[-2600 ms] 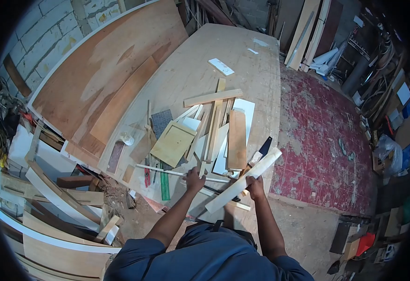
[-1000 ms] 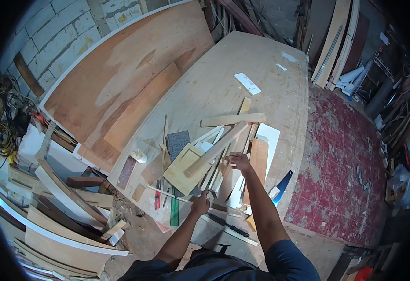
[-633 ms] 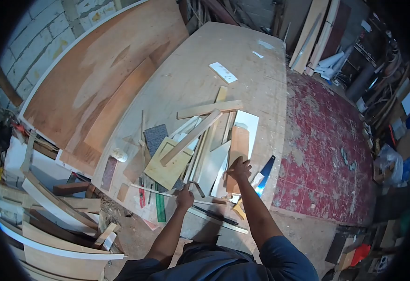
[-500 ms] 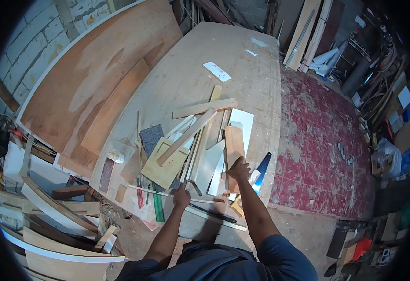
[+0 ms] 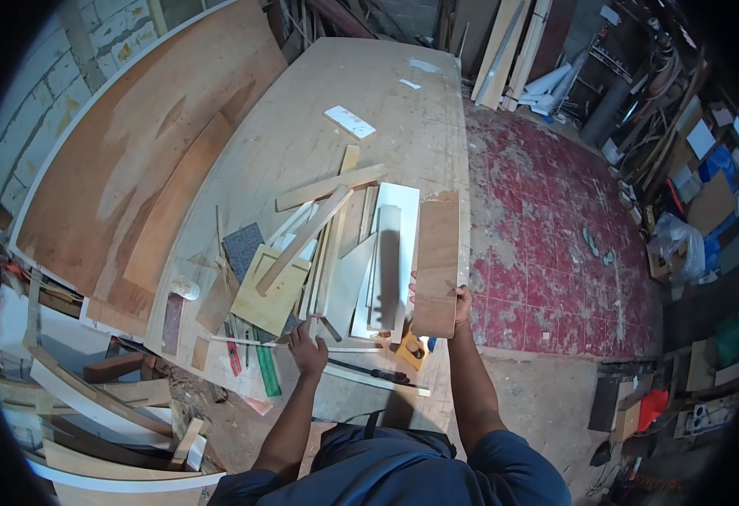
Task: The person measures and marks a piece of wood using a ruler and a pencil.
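Because the brown board (image 5: 437, 253) is wide and flat, I seem to be spanning it across its width, so that both long edges are bearing against my right hand (image 5: 462, 305). That hand is opening only as wide as the board, its fingers (image 5: 413, 287) showing at one edge and its thumb side at the other, the palm hiding behind; it is having firm hold. The board is hanging over the right-hand edge of the table (image 5: 285, 160), its near end sitting above the yellow handle (image 5: 412, 350). A dark shadow is falling across the white board (image 5: 395, 202) beside it, which is suggesting to me that it is being held up off the table. My left hand (image 5: 308, 350) is spreading its fingers loosely, palm down, by the near ends of the wood strips (image 5: 336, 244), perhaps for steadying; I am seeing nothing gripped there, and whether the fingertips are pressing on a strip I cannot tell. Leftward, the yellowish panel (image 5: 251, 299) is overlapping the speckled tile (image 5: 243, 244), while the green ruler (image 5: 267, 371) is lying nearer to me, perhaps for easy reach.
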`<action>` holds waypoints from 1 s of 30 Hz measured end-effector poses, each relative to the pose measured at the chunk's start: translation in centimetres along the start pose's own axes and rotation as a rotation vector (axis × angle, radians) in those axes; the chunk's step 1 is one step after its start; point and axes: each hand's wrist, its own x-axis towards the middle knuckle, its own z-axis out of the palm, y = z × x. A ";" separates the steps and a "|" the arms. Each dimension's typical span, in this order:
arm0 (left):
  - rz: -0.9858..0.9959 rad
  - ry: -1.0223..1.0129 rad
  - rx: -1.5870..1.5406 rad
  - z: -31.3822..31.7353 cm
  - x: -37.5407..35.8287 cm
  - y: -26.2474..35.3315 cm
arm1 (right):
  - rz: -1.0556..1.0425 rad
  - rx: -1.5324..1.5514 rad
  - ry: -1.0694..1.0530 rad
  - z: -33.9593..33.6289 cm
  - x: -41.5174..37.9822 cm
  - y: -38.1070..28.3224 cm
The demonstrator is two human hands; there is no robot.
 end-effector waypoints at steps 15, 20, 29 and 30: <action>0.122 -0.027 -0.097 0.4 -0.7 1.0 | 0.046 -0.007 -0.076 2.1 -2.5 2.2; 0.130 -0.038 -0.129 0.0 -0.9 2.3 | 0.123 0.121 -0.142 3.3 -3.5 4.4; 0.172 -0.068 -0.412 -0.4 -1.1 4.2 | 0.149 -0.198 -0.117 8.3 -5.4 6.3; 0.167 -0.063 -0.407 -0.7 -1.1 4.5 | 0.109 -0.240 -0.109 8.1 -5.3 6.9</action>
